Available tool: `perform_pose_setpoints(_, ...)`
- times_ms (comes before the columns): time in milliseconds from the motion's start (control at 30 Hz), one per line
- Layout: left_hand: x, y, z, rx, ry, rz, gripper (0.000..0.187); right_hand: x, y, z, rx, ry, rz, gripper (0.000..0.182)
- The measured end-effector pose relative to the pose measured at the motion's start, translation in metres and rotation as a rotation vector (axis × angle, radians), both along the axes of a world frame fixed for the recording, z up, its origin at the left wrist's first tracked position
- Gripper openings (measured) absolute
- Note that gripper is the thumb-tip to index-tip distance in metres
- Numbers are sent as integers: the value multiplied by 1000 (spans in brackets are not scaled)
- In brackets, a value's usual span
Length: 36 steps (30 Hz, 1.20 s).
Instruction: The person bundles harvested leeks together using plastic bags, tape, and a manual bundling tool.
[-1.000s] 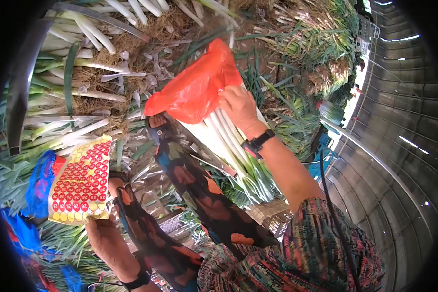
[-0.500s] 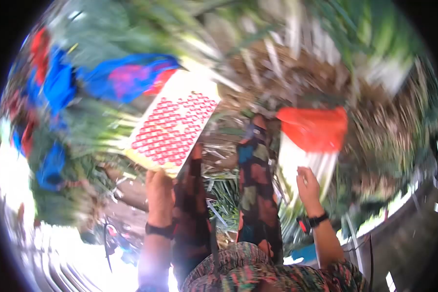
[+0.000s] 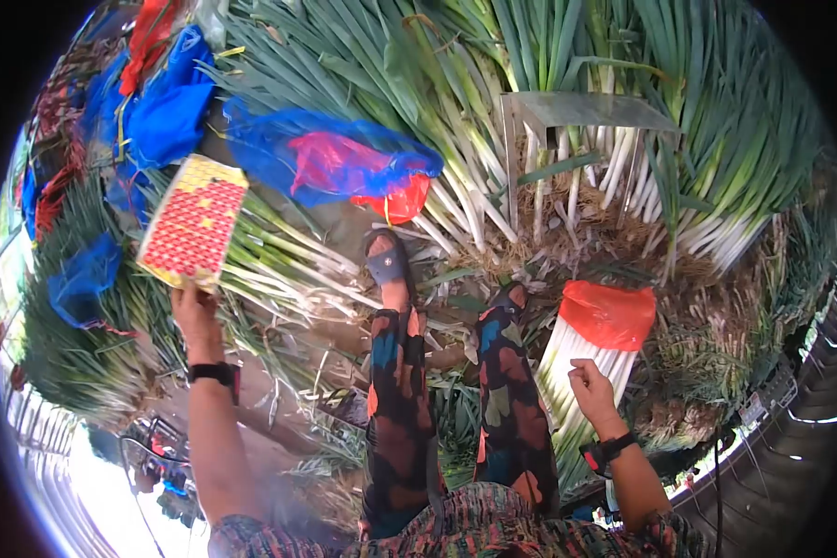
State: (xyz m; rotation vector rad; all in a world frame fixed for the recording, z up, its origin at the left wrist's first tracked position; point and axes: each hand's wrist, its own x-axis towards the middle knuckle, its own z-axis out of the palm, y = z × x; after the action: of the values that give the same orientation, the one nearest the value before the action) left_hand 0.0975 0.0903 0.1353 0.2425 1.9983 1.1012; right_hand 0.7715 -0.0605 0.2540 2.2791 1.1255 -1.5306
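My left hand (image 3: 193,316) is closed on the lower edge of a sheet (image 3: 195,221) printed with rows of small red marks on yellow, held up at the left. My right hand (image 3: 593,389) is over a bundle of long green onions (image 3: 577,372), its fingers curled together; I cannot tell whether anything small is between them. A red plastic bag (image 3: 609,314) covers the white root ends of that bundle, just beyond my fingertips. The bundle lies beside my right leg, its green leaves pointing back toward me.
Big heaps of green onions (image 3: 735,139) lie ahead and to the right. A metal stand (image 3: 595,113) rises among them. Blue netting (image 3: 270,144) and a red bag (image 3: 400,197) lie ahead to the left. My sandalled foot (image 3: 386,260) is on the littered ground.
My left hand has moved left with the sheet, away from my legs. My right hand stays near the bagged bundle, fingers still curled. The view has shifted and become sharper.
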Motion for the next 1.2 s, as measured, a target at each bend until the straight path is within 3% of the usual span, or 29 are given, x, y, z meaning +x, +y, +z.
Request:
perform_pose_setpoints(67,-51,12,-13,39,-18,-25,22,-9,5,4,-6,23,-46,26)
perform_pose_setpoints(200,-77,26,-26,16,-26,281,15,-39,21,13,-54,67,-94,24)
perform_pose_setpoints(333,-44,6,-81,-184,-218,188,21,-67,26,8,-105,121,-176,26)
perform_pose_setpoints(400,32,19,-118,-385,19,-194,28,-77,19,2,-103,148,-199,26)
perform_pose_setpoints(433,83,30,-123,-356,50,-417,26,-79,12,-4,-72,151,-166,26)
perform_pose_setpoints(467,109,21,-165,-152,183,-689,21,-82,6,-9,-40,153,-133,26)
perform_pose_setpoints(500,160,31,-165,-17,229,-814,20,-85,4,-8,-80,135,-145,26)
perform_pose_setpoints(533,211,49,-152,-76,306,-832,21,-86,1,-8,-110,126,-174,26)
perform_pose_setpoints(567,240,57,-170,9,330,-825,32,-87,-3,-9,-138,117,-203,26)
perform_pose_setpoints(667,329,108,-169,-195,1053,-1084,48,-87,-15,-6,-150,95,-298,26)
perform_pose_setpoints(700,325,107,-183,-243,987,-1168,57,-84,-26,-7,-103,94,-299,26)
perform_pose_setpoints(800,295,104,-195,-433,652,-1135,40,-75,-48,-5,-82,114,-341,24)
perform_pose_setpoints(833,276,98,-196,-212,383,-1011,32,-77,-50,-3,-97,134,-373,23)
perform_pose_setpoints(867,262,93,-190,9,119,-867,24,-78,-49,-1,-105,155,-400,23)
perform_pose_setpoints(900,265,94,-140,60,-131,-682,15,-82,-43,3,-36,190,-385,22)
perform_pose_setpoints(933,272,95,-83,94,-173,-622,13,-89,-32,9,35,225,-366,22)
perform_pose_setpoints(1033,274,82,24,93,-304,-473,12,-104,2,30,158,336,-325,21)
perform_pose_setpoints(1167,282,54,126,94,-446,-320,7,-116,54,80,191,456,-330,21)
perform_pose_setpoints(1200,278,42,131,87,-395,-318,7,-115,66,94,227,487,-320,21)
